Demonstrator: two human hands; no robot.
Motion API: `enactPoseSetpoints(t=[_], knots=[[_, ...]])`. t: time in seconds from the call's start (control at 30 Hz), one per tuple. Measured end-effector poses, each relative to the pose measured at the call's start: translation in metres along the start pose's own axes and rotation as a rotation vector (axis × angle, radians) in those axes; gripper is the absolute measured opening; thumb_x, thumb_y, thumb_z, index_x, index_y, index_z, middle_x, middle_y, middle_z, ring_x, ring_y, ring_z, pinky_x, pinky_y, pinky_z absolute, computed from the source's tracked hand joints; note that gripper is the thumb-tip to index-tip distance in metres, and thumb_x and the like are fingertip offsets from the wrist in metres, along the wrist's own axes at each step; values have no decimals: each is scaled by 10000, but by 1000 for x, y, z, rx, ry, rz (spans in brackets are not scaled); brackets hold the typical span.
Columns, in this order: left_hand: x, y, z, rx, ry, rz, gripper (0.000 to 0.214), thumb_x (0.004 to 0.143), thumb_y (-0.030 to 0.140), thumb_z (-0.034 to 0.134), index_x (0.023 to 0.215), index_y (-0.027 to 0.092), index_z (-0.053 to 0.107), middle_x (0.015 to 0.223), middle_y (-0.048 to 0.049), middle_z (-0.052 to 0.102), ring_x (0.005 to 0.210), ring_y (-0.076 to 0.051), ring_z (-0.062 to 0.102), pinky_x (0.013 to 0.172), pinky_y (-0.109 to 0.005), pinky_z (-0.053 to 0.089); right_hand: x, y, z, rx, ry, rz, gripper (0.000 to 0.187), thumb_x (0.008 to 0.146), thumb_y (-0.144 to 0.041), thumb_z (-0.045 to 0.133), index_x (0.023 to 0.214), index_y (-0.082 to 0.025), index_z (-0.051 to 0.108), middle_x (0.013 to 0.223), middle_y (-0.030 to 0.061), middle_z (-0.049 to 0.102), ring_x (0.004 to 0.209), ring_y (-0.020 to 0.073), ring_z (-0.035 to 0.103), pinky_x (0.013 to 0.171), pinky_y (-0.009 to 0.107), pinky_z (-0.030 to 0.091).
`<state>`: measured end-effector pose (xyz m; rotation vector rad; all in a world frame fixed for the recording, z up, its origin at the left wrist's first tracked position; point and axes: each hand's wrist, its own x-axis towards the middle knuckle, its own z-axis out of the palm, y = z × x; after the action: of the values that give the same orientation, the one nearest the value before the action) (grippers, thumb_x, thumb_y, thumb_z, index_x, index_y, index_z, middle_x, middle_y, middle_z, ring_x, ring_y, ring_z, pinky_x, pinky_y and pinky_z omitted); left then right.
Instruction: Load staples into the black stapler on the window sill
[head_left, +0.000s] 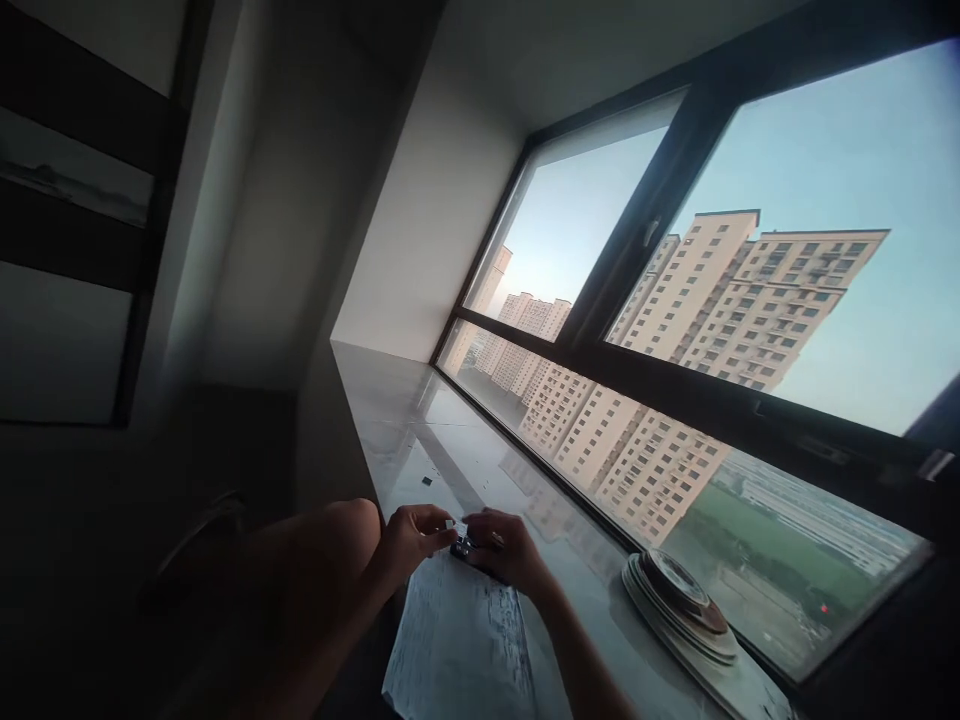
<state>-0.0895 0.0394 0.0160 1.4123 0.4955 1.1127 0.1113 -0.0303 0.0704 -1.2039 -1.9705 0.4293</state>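
My left hand (412,532) is closed in a pinch, thumb and forefinger at the edge of a small pale, shiny piece (456,526). Curled in from the other side, my right hand (506,548) has its fingertips at that piece and on a small dark object (460,549), whose kind is too small and dim to make out. Both hands are just above the top end of a sheet of paper (457,640) covered with writing or print. Beyond them on the sill lies a small dark square piece (427,481).
The glossy stone windowsill (405,420) runs along a dark-framed window (585,330). A stack of round, flat discs (679,605) stands to the right, close to the glass. Tiny specks lie past my hands. A bent knee (356,530) is at the sill's left edge.
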Motion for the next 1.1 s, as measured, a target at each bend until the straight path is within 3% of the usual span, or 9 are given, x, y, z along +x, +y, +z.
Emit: enactPoseSetpoints(t=[0.13,0.27,0.43,0.5,0.6,0.7,0.87,1.0,1.1], knots=[[-5,12,6,58,-71,42,318,697,402,790,892,153,757,777,-57,754,729,-186,680,592,-233,481,7,-23,23,-58,-35,-180,284,812,-410,746,1041,-242,753,729,19,601,668,148,540,647,275,442],[2,16,4,170,-122,68,372,724,411,770,996,159,738,903,-86,767,850,-221,704,682,-256,515,11,-26,16,-92,73,-222,165,890,-333,659,968,-238,770,694,24,624,668,147,550,691,285,447],[48,1,-21,699,99,189,305,926,407,509,1038,187,688,945,-75,758,887,-195,701,794,-279,517,4,19,-23,-46,361,29,221,889,-341,602,938,-197,763,929,73,714,757,162,624,682,269,486],[75,-9,-31,971,78,150,252,931,316,487,938,190,706,931,-82,759,886,-203,698,812,-294,504,-7,52,-32,-126,458,189,262,884,-344,563,896,-184,771,915,83,729,745,173,634,673,275,490],[110,-27,-36,1063,30,142,213,851,132,536,962,171,713,1066,-106,739,1032,-208,663,918,-309,470,-27,100,-35,-294,475,389,230,824,-263,564,808,-182,779,833,89,747,721,192,655,715,297,496],[127,-44,-31,1092,-13,133,345,799,36,526,1066,164,704,1238,-111,679,1176,-202,594,1025,-318,410,-41,126,-33,-367,468,496,261,799,-183,523,850,-202,778,848,75,758,781,209,675,749,300,498],[124,-58,-31,1126,-59,85,324,833,43,490,1002,180,730,1142,-105,719,1107,-217,618,961,-295,424,-38,123,-28,-523,387,564,324,843,-141,473,999,-226,744,1013,59,730,891,183,661,740,242,455],[118,-58,-39,1200,-31,79,280,826,57,522,958,185,732,1047,-98,736,1044,-225,637,893,-281,438,-34,111,-27,-602,344,626,390,890,-179,492,1260,-249,592,1066,68,709,883,189,648,723,258,434],[115,-58,-43,1242,-6,84,293,814,58,562,1032,178,717,1031,-92,734,985,-209,659,848,-261,454,-35,108,-27,-669,317,636,296,879,-161,510,1127,-224,657,1035,84,700,873,193,641,721,263,423]])
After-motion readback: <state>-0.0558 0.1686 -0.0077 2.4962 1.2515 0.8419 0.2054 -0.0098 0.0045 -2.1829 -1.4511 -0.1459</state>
